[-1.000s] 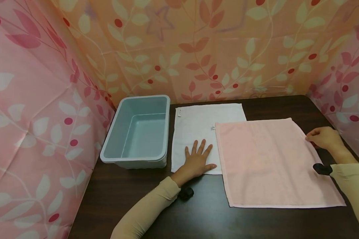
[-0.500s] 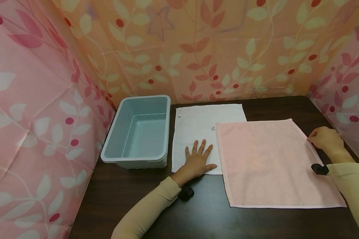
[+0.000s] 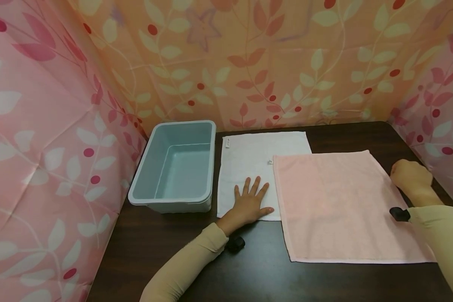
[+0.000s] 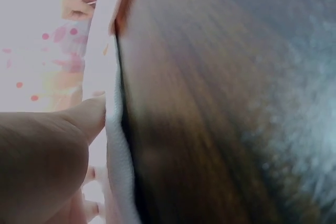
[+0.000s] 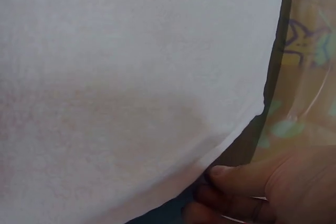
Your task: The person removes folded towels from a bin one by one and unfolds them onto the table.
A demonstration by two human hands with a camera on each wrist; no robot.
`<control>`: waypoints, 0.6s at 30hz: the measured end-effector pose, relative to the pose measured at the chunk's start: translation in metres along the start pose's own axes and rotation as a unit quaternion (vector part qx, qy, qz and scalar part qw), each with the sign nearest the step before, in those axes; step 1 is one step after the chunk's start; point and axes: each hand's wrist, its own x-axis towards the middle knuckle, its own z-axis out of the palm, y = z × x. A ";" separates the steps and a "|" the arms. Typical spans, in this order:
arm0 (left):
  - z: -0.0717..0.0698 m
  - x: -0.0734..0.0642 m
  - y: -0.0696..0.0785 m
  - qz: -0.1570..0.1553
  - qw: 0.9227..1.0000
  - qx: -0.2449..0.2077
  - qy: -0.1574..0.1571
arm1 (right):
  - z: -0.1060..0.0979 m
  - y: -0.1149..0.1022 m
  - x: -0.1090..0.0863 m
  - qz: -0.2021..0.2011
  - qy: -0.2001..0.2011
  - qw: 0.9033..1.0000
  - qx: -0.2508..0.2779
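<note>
A pink towel lies spread on the table, its left part over a white towel. Flat on the white towel's front part rests my left hand, fingers spread. In the left wrist view its thumb lies by the white hem. My right hand is curled at the pink towel's right edge. The right wrist view has the thumb and bent fingers against that edge, seemingly pinching it; the fingertips are in shadow.
An open grey-blue plastic basin stands left of the white towel, with nothing visible inside. The dark wooden table ends at flowered curtains at the back and both sides.
My right hand has turned over and shifted slightly right at the pink towel's edge, its fingers now turned out of sight in the head view. The left hand and both towels stay nearly still.
</note>
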 end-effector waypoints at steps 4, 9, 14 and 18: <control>-0.003 -0.002 -0.004 0.013 1.000 -0.003 -0.002 | -0.003 -0.017 0.001 -0.027 0.016 0.999 -0.003; -0.012 -0.008 -0.008 0.043 0.999 0.026 0.007 | -0.006 -0.062 -0.002 -0.118 0.040 0.992 -0.009; -0.028 -0.018 -0.013 0.082 0.995 0.052 0.034 | 0.000 -0.117 -0.020 -0.240 0.079 0.968 0.009; -0.041 -0.027 -0.019 0.115 0.991 0.057 0.041 | 0.005 -0.156 -0.039 -0.329 0.105 0.938 0.027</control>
